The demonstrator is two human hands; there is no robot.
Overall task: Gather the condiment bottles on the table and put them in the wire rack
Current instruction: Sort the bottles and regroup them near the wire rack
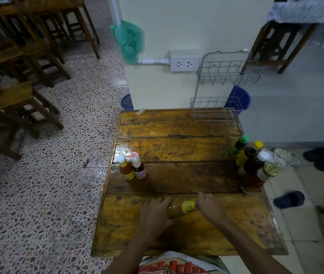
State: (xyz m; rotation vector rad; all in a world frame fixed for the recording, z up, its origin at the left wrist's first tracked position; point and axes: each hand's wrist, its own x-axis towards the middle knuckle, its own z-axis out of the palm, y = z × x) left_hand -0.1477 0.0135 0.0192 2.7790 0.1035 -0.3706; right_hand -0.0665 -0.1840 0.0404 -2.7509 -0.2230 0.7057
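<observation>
Nearest you, both hands are on one bottle (pixel 181 209) that lies on its side along the near plank of the counter (pixel 177 147). Your left hand (pixel 154 213) cups its base end, fingers (pixel 162 201) curled over the amber body. Your right hand (pixel 209 206) wraps the neck end, fingers closed round it, so the cap is hidden. Between the hands a yellow label with a red border shows; its writing is too small to read.

Farther in, near the left edge, two bottles stand upright and touching: an orange sauce bottle (pixel 126 168) with a white cap and yellow label, and just to its right a darker bottle (pixel 138 166) with a patterned white-and-red cap and a pinkish label. Neither label can be read.

At the right edge a tight cluster stands: a jar with a gold lid (pixel 266 173) nearest, then a dark bottle with a white cap (pixel 256 163), a yellow-capped bottle (pixel 250 153) and a green-capped bottle (pixel 240 144). The gold lid bears print you cannot make out.

At the far right corner, the wire rack (pixel 223 86) stands against the wall, with two tiers.
</observation>
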